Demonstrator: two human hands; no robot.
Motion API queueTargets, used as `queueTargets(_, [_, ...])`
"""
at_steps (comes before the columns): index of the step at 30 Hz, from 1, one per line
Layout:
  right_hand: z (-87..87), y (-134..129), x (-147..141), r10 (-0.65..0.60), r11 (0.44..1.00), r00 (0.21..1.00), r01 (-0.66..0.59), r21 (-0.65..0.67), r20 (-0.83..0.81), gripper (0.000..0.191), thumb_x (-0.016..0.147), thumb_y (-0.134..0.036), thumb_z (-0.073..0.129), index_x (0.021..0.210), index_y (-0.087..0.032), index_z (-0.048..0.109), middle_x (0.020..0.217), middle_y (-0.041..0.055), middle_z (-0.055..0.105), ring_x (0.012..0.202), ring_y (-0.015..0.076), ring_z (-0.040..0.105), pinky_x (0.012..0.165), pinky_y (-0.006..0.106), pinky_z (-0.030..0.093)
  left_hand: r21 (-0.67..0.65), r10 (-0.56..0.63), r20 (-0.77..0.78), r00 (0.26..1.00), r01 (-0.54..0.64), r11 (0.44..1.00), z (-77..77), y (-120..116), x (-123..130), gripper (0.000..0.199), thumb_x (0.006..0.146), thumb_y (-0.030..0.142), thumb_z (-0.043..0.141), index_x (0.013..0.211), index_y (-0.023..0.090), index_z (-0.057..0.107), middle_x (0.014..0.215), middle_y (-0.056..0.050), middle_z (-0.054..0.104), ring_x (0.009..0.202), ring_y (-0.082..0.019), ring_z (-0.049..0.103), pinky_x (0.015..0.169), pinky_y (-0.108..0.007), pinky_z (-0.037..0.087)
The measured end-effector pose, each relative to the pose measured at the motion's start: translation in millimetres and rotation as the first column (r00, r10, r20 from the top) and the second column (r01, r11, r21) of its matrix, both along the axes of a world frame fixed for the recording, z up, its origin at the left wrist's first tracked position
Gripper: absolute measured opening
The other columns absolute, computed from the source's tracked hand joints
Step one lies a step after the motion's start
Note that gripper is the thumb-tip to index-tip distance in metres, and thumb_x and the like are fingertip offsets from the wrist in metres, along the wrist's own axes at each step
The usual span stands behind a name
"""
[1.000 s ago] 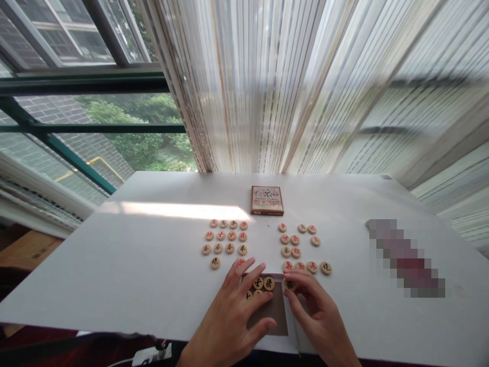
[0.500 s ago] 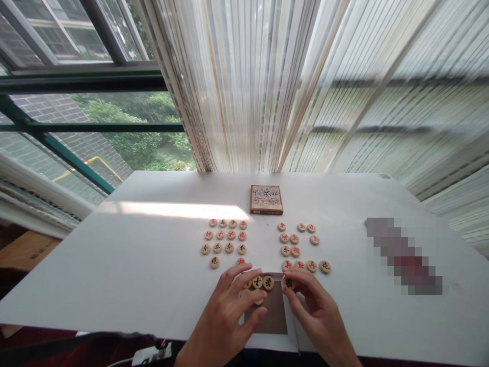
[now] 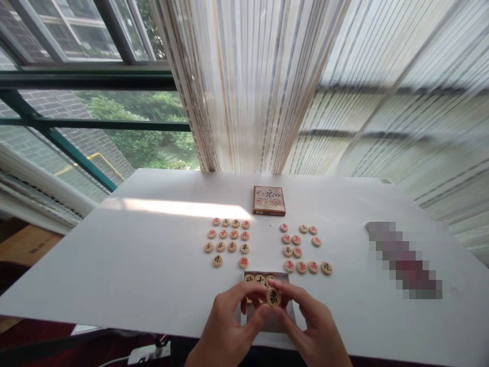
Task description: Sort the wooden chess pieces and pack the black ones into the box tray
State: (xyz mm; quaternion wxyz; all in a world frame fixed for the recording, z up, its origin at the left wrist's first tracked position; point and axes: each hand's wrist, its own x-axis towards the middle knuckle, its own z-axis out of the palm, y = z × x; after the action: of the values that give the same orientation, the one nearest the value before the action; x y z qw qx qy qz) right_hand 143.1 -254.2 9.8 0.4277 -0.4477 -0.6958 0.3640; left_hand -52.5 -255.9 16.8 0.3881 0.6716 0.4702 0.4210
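Between the left hand (image 3: 231, 317) and right hand (image 3: 314, 317), a black-lettered chess piece (image 3: 273, 297) is pinched by both, above an open box (image 3: 270, 324). Beyond them, more pieces (image 3: 232, 246) lie in rows on the white worktop (image 3: 133, 265).

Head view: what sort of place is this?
Probably a room in a home, beside a window: a striped curtain, a green-barred window facing shrubs, and a white table bearing round game pieces.

the black-marked wooden disc (image 3: 273, 297) seems tilted above the tray (image 3: 273, 325).
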Motion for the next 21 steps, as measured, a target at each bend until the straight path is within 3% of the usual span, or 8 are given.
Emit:
queueTargets(6, [-6.6,-0.6,-9.6,0.037,0.982,0.995,-0.054,0.182,0.097,0.047,0.09,-0.012,0.064,0.132,-0.031,0.06,0.117,0.005,0.075,0.098,0.0201,0.073,0.086,0.028,0.061,-0.17,0.088,0.13,0.987,-0.066,0.983,-1.7,1.7,5.2,0.016,0.093,0.034,0.064,0.096,0.019,0.069,0.081,-0.003,0.075,0.067,-0.013,0.064,0.06,-0.02,0.052])
queueTargets(10, [-4.9,0.2,-15.1,0.027,0.981,0.997,-0.042,0.189,0.078,0.043,0.09,-0.012,0.063,0.129,-0.03,0.062,0.119,0.0068,0.073,0.103,0.0222,0.072,0.088,0.031,0.061,-0.211,0.088,0.169,0.982,-0.051,0.976,-2.2,1.0,3.5,0.017,0.094,0.034,0.062,0.096,0.019,0.068,0.084,-0.003,0.076,0.073,-0.016,0.07,0.066,-0.022,0.055])
queueTargets(16, [4.5,-0.2,-21.6,0.047,0.999,0.997,-0.046,0.019,-0.063,0.023,0.095,-0.018,0.059,0.114,-0.027,0.067,0.109,0.0082,0.071,0.094,0.0205,0.071,0.081,0.03,0.061,-0.117,0.043,0.041,0.998,-0.038,0.992,-4.7,-3.1,-7.8,0.014,0.097,0.03,0.059,0.105,0.022,0.068,0.092,-0.002,0.075,0.079,-0.015,0.069,0.073,-0.023,0.055])
queueTargets(21, [3.0,1.5,-20.1,0.008,0.998,0.991,-0.015,-0.054,-0.131,0.011,0.094,-0.022,0.062,0.102,-0.026,0.069,0.101,0.0066,0.069,0.095,0.0206,0.069,0.08,0.027,0.06,0.072,0.028,-0.08,0.996,-0.022,0.997,-11.7,-2.8,-24.7,0.013,0.097,0.023,0.057,0.106,0.024,0.067,0.097,-0.003,0.072,0.083,-0.015,0.065,0.074,-0.025,0.053])
